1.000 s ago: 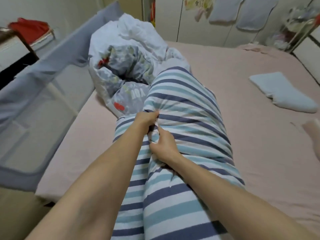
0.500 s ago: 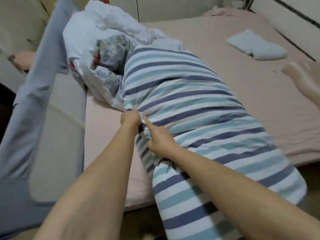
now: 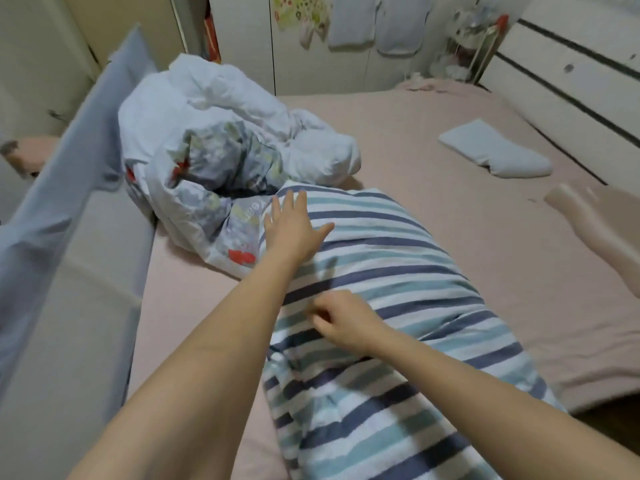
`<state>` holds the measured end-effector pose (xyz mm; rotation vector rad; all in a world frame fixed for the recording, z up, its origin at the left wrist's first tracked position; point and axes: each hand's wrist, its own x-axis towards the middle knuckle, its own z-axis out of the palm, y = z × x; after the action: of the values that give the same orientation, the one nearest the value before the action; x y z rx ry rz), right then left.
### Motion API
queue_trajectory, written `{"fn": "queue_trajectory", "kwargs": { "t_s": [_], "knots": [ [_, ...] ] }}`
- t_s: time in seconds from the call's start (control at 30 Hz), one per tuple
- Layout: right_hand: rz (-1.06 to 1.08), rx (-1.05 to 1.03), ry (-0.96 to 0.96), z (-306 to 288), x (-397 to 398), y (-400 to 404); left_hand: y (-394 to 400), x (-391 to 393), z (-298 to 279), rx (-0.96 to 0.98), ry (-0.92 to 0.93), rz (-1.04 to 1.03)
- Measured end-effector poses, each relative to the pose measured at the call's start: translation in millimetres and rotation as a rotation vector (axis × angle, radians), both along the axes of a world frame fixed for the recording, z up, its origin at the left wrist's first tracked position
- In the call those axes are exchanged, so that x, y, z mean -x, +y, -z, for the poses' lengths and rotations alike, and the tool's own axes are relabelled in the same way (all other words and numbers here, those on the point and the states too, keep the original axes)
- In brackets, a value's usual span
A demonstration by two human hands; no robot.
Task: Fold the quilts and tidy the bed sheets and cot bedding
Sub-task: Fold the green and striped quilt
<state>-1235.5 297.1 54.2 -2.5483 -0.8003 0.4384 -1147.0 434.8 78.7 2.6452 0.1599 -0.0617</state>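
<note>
The left hand (image 3: 292,226) reaches forward with fingers spread flat over the far end of the striped quilt (image 3: 381,306), which lies lengthwise down the pink bed sheet (image 3: 433,140) with its near end spilling off the foot, while the right hand (image 3: 341,318) hovers loosely curled above the middle, holding nothing. To fold well, I would catch the far edge and draw it toward the body, matching corners. Open sheet lies to the right; the crumpled white quilt (image 3: 225,133) and grey bed rail (image 3: 69,161) crowd the left.
</note>
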Motion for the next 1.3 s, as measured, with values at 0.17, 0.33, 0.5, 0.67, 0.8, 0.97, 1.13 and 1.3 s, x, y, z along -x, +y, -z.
{"fn": "queue_trajectory", "kwargs": {
  "t_s": [0.17, 0.33, 0.5, 0.67, 0.8, 0.97, 1.13, 1.3],
  "knots": [
    [0.374, -0.174, -0.320, -8, -140, -66, -32, -72, 12, -0.232, -0.028, 0.001],
    [0.131, 0.125, -0.266, 31, -272, -101, -28, -129, 55, -0.457, 0.118, -0.013],
    [-0.092, 0.258, 0.075, 65, -314, -91, -38, -116, 73, -0.513, 0.077, -0.016],
    [-0.185, 0.001, -0.183, 68, -298, -28, -3, -77, 74, -0.597, -0.052, -0.308],
    [-0.350, 0.121, -0.262, 132, -254, 1, 4, -54, 135, -0.573, 0.358, -0.466],
    [-0.449, 0.104, -0.294, 176, -266, -7, 4, -61, 181, -0.406, 0.600, -0.398],
    [-0.564, 0.215, -0.194, 191, -308, -19, 8, -72, 211, -0.409, 0.822, -0.325],
    [-0.420, 0.427, 0.083, 201, -316, -33, 15, -85, 211, -0.470, 0.883, -0.179]
  ]
}}
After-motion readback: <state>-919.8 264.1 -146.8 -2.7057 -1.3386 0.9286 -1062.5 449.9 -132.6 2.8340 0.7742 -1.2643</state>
